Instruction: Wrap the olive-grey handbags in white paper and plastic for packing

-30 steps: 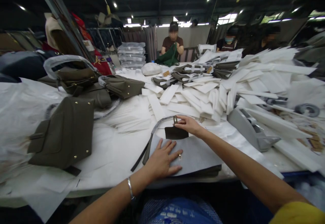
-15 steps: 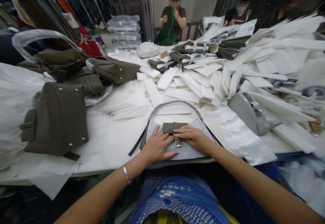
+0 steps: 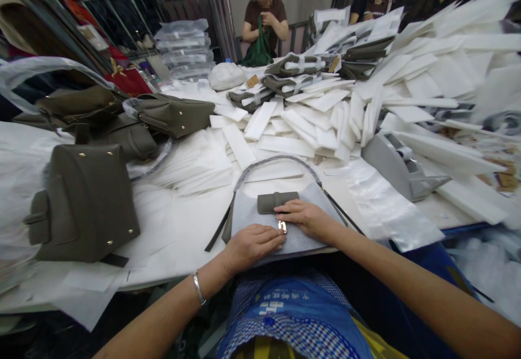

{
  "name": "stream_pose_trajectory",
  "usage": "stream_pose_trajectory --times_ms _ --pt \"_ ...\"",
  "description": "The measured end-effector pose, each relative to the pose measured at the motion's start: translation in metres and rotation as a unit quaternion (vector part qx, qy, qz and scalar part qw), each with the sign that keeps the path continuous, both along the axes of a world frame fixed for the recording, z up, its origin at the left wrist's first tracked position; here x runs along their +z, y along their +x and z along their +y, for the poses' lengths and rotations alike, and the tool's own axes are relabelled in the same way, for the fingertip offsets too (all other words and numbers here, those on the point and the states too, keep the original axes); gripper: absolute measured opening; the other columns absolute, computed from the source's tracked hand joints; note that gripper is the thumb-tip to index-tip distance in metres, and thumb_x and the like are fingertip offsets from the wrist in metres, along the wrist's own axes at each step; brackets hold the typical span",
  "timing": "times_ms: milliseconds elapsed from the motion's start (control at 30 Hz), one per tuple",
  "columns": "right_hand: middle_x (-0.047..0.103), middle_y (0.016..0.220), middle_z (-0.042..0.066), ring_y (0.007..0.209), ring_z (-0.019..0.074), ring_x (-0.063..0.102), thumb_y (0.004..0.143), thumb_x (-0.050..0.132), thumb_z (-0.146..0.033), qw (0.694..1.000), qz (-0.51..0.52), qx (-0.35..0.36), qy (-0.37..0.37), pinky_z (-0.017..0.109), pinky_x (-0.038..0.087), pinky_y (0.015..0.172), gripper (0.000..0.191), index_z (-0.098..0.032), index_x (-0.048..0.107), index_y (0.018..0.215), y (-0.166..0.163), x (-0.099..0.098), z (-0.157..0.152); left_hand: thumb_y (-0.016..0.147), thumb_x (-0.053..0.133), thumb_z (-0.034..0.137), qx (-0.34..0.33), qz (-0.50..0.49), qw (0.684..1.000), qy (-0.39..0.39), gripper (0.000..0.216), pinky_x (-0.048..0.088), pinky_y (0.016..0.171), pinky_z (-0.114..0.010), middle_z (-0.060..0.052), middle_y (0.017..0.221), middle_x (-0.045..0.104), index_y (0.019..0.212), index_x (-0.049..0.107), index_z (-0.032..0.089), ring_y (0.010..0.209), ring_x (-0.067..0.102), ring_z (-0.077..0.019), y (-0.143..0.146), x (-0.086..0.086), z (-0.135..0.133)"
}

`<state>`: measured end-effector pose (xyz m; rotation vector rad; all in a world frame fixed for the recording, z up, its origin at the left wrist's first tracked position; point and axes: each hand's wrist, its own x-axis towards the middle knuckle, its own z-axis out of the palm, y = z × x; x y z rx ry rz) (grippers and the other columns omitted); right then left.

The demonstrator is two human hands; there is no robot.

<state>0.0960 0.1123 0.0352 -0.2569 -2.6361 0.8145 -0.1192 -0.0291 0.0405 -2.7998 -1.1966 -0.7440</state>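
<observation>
In front of me lies a handbag (image 3: 228, 227) with a pale grey sheet (image 3: 246, 209) over its front. Its wrapped handle (image 3: 278, 158) arches away from me. On the sheet rest a small olive-grey strap piece (image 3: 266, 203) and, just below it, a gold metal clasp (image 3: 282, 227). My left hand (image 3: 251, 244) lies flat on the sheet, fingertips at the clasp. My right hand (image 3: 309, 219) is laid out flat from the right, its fingers over the right end of the strap piece and just above the clasp. Neither hand is closed around anything.
An olive bag (image 3: 91, 201) stands at left, more bags (image 3: 179, 113) behind it. White padding strips (image 3: 299, 144) pile up across the table's far side and right. A grey bag (image 3: 393, 169) and plastic sleeves (image 3: 386, 201) lie at right. A co-worker (image 3: 266, 22) handles green cloth opposite.
My left hand has shifted from the strap piece down to the clasp, its fingers drawn together. The right hand stays nearly in place. The camera view has shifted slightly.
</observation>
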Motion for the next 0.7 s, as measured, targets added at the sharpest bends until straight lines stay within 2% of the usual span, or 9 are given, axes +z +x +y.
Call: stream_pose_trajectory --times_ms 100,200,433,700 --pt "0.068 0.128 0.009 0.113 0.0222 0.061 0.101 0.049 -0.026 1.000 0.004 0.005 0.005 0.042 0.048 0.100 0.028 -0.025 0.073 0.116 0.000 0.008 -0.002 0.101 0.045 0.021 0.001 -0.016 0.999 -0.049 0.028 0.054 0.098 -0.030 -0.007 0.120 0.072 0.123 0.062 0.019 0.110 0.067 -0.0163 0.002 0.003 0.002" --pt "0.071 0.113 0.009 0.103 0.0207 0.063 0.100 0.054 -0.032 1.000 -0.004 0.010 0.015 0.037 0.050 0.093 0.024 -0.024 0.076 0.105 -0.001 0.014 -0.004 0.098 0.047 0.019 0.003 -0.018 0.997 -0.069 0.029 0.055 0.097 -0.030 -0.007 0.120 0.072 0.122 0.063 0.018 0.109 0.068 -0.0171 0.003 0.006 0.001" --pt "0.065 0.094 0.006 0.083 0.0158 0.063 0.098 0.057 -0.030 0.999 -0.037 0.023 -0.031 0.026 0.051 0.078 0.021 -0.018 0.073 0.090 -0.018 0.015 -0.003 0.090 0.051 0.014 -0.011 -0.039 0.999 -0.013 0.033 0.059 0.091 -0.032 -0.011 0.123 0.071 0.121 0.063 0.013 0.108 0.070 -0.0199 0.002 0.005 -0.003" --pt "0.065 0.101 0.006 0.091 0.0138 0.065 0.098 0.053 -0.023 0.992 -0.067 0.082 -0.071 0.024 0.051 0.086 0.019 -0.019 0.071 0.094 -0.018 0.024 0.009 0.089 0.052 0.016 -0.013 -0.055 0.998 -0.011 0.034 0.060 0.091 -0.032 -0.011 0.122 0.071 0.121 0.064 0.014 0.107 0.070 -0.0197 0.003 0.006 -0.004"
